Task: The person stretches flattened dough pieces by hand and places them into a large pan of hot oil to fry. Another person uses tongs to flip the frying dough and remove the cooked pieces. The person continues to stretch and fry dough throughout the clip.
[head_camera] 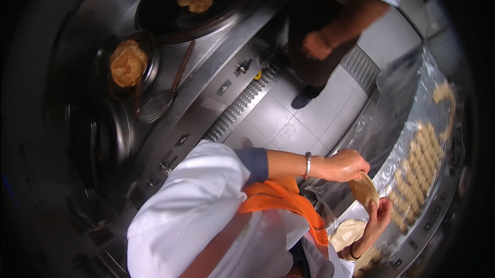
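A flat, round piece of pale dough [364, 191] hangs stretched between both hands at the lower right. My left hand [346, 166], with a metal bangle at its wrist, pinches the upper edge. My right hand [381, 214], a dark band at its wrist, holds the lower edge between thumb and fingers. Just below and left of the dough, more flattened pale dough [349, 233] lies on a light surface. Farther right, many small dough pieces [417, 173] lie in rows on a counter covered with clear plastic sheet [427, 73].
At upper left, a large dark wok [162, 19] holds several puffed golden breads [200, 2]. Below it are a bowl of fried breads [129, 63] and a wire skimmer [156, 106] on a steel range. A co-worker [328, 42] stands on the tiled floor, top centre-right. A floor grating [247, 102] runs beside the range.
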Action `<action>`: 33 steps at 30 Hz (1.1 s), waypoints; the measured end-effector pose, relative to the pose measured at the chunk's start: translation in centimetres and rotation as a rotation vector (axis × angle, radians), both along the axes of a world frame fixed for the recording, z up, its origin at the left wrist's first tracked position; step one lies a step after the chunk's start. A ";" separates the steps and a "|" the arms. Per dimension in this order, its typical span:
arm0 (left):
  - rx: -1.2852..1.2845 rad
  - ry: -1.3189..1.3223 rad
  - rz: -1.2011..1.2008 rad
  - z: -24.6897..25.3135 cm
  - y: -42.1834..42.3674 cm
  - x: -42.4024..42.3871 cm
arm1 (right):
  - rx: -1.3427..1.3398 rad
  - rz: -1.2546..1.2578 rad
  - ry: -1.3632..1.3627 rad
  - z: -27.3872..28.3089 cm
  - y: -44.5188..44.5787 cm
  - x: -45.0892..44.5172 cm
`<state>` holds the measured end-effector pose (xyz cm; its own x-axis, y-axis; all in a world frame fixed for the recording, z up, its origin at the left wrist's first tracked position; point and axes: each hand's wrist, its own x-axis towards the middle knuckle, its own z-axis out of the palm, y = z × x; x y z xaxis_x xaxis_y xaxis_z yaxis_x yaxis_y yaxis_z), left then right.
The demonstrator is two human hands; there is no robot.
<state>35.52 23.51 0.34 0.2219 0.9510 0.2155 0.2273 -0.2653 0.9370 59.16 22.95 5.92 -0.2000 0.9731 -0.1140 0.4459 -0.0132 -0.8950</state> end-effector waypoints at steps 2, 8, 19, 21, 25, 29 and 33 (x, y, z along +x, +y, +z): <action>0.201 0.159 0.164 3.6 -0.5 -7.1 | 0.063 0.090 0.086 1.1 1.4 -6.0; 0.335 0.650 0.434 14.5 -1.5 -30.0 | 0.236 0.457 0.295 4.6 7.9 -29.0; -0.123 0.761 0.910 15.5 -9.0 -60.2 | 0.400 1.058 0.421 3.4 13.1 -70.2; -0.199 0.694 0.985 12.4 -8.9 -64.7 | 0.320 1.147 0.405 0.9 14.2 -76.0; -0.328 0.634 1.096 5.1 -7.5 -73.3 | 0.282 1.227 0.264 -5.0 16.6 -85.8; -0.508 0.551 1.189 -2.1 -5.0 -79.1 | 0.236 1.243 0.053 -9.8 18.9 -92.4; -0.586 0.559 1.268 -9.3 -2.6 -82.6 | 0.271 1.210 -0.086 -16.3 21.0 -97.0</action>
